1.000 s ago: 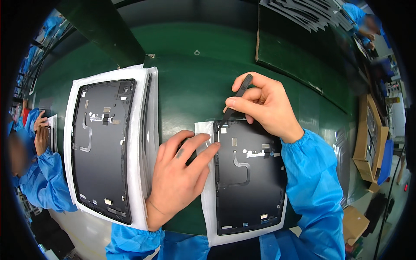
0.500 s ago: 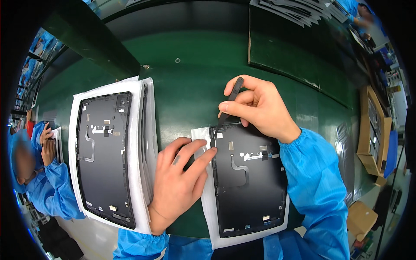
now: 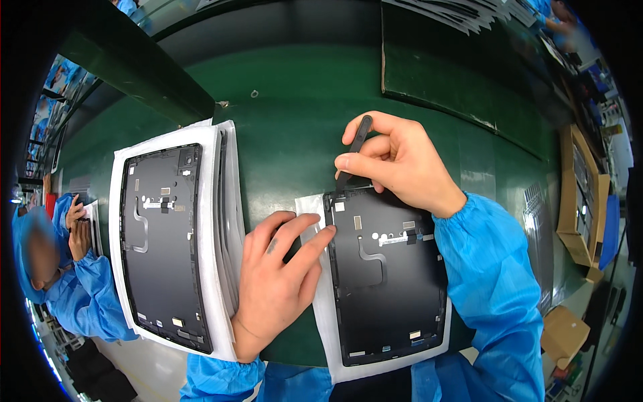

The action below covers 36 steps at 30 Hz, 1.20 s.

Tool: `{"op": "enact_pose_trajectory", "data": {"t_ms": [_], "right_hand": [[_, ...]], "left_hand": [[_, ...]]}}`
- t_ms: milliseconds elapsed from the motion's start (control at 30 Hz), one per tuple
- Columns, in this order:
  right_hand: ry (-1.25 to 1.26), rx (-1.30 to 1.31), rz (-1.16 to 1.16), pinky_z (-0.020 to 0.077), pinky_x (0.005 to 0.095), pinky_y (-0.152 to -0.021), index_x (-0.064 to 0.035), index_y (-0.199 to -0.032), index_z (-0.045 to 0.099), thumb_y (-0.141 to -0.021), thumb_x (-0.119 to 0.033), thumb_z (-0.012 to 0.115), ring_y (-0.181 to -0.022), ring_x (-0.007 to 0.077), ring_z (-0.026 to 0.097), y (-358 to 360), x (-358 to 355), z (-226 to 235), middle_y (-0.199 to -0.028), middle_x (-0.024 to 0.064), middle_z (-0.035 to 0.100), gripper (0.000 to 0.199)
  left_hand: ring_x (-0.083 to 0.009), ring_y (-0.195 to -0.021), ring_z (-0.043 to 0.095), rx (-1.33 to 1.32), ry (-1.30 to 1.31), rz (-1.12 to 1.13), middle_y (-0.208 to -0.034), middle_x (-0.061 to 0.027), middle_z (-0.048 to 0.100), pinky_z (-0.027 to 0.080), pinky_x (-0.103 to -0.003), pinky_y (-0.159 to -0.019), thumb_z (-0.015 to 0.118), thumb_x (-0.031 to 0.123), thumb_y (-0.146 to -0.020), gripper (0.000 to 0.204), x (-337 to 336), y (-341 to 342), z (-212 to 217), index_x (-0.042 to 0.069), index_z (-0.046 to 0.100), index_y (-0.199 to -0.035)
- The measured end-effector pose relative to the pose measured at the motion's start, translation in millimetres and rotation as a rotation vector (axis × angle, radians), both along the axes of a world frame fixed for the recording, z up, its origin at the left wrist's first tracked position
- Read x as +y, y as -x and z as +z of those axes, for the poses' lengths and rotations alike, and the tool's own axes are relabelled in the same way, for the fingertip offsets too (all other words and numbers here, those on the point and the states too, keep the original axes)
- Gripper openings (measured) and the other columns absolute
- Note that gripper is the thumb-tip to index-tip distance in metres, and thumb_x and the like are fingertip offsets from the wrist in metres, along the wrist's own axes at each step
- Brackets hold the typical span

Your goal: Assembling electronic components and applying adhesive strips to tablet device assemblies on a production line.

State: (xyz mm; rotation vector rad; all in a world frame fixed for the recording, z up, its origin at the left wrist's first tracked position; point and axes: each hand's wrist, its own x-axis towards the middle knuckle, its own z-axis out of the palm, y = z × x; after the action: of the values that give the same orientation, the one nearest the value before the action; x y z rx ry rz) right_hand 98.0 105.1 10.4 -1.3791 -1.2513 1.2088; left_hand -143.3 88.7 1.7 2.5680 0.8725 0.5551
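In front of me lies a black tablet back cover (image 3: pixel 402 295), inner side up, on a white foam sheet (image 3: pixel 324 328). Small pads, a grey ribbon-like strip and stickers show on its inside. My right hand (image 3: pixel 402 161) grips black tweezers (image 3: pixel 360 139), slanted so the tips reach the cover's upper left corner, near a small white square. What the tips touch is too small to tell. My left hand (image 3: pixel 281 268) rests with fingers spread, its fingertips on the cover's left edge and the foam sheet.
To the left, a second black cover (image 3: pixel 164 268) lies on a stack of white foam sheets (image 3: pixel 228 201). A green post (image 3: pixel 147 74) rises behind it. At far left sits a co-worker in blue (image 3: pixel 87 288). Cardboard boxes (image 3: pixel 577 201) stand at right; grey sheets (image 3: pixel 462 13) lie at the back.
The tweezers and my right hand have shifted very slightly left. My left hand stays at the cover's edge. The whole view has moved a little.
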Motion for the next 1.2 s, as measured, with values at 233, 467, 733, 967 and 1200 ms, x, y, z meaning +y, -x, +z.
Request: {"op": "enact_pose_trajectory", "data": {"t_ms": [233, 467, 733, 967, 1200], "right_hand": [[0.033, 0.037, -0.022, 0.0349, 0.0198, -0.046, -0.0021, -0.099, 0.058, -0.087, -0.01, 0.074, -0.05, 0.0032, 0.047, 0.5, -1.7, 3.3, -0.071, 0.0054, 0.071, 0.021], [-0.047, 0.075, 0.078, 0.0416, 0.0185, -0.053, -0.001, -0.1, 0.058, -0.086, -0.003, 0.073, -0.058, 0.0031, 0.056, -2.0, -4.0, -4.9, -0.074, 0.0069, 0.072, 0.021], [-0.101, 0.053, 0.139, 0.037, 0.0225, -0.051, -0.0021, -0.098, 0.061, -0.085, -0.013, 0.076, -0.054, 0.0028, 0.047, -1.7, -3.3, -9.9, -0.064, 0.003, 0.068, 0.022], [-0.143, 0.027, 0.087, 0.034, 0.0206, -0.05, -0.0031, -0.101, 0.059, -0.088, -0.01, 0.074, -0.053, 0.0016, 0.046, -5.9, -4.9, -9.1, -0.07, 0.0027, 0.069, 0.02], [-0.257, 0.145, -0.213, 0.0317, 0.0188, -0.048, -0.0051, -0.104, 0.057, -0.088, -0.012, 0.072, -0.056, 0.002, 0.046, -36.7, -36.1, 30.6, -0.084, 0.0069, 0.074, 0.024]], "left_hand": [[-0.0298, -0.113, 0.053, 0.015, 0.007, -0.014, -0.124, -0.0044, 0.058, 0.043, -0.041, -0.088, 0.068, 0.0, -0.071, 0.046, -1.2, 1.1, 1.6, 0.014, 0.069, -0.114], [-0.032, -0.111, 0.055, -0.064, 0.046, 0.028, -0.12, -0.0058, 0.063, 0.043, -0.042, -0.089, 0.067, -0.003, -0.076, 0.032, -1.2, -2.7, -1.4, 0.007, 0.059, -0.105], [-0.0329, -0.109, 0.057, -0.105, 0.059, 0.044, -0.115, -0.0076, 0.065, 0.043, -0.041, -0.09, 0.065, -0.003, -0.08, 0.031, 1.4, -6.0, -0.5, 0.005, 0.059, -0.109], [-0.0308, -0.098, 0.057, -0.181, 0.123, 0.156, -0.105, -0.0082, 0.066, 0.043, -0.039, -0.086, 0.065, 0.001, -0.082, 0.02, 2.8, -17.2, -6.0, 0.005, 0.065, -0.102], [-0.0267, -0.086, 0.055, -0.163, 0.106, 0.272, -0.088, -0.0068, 0.062, 0.043, -0.039, -0.077, 0.07, 0.008, -0.081, 0.011, 1.7, -28.3, -4.7, 0.006, 0.064, -0.09]]}}
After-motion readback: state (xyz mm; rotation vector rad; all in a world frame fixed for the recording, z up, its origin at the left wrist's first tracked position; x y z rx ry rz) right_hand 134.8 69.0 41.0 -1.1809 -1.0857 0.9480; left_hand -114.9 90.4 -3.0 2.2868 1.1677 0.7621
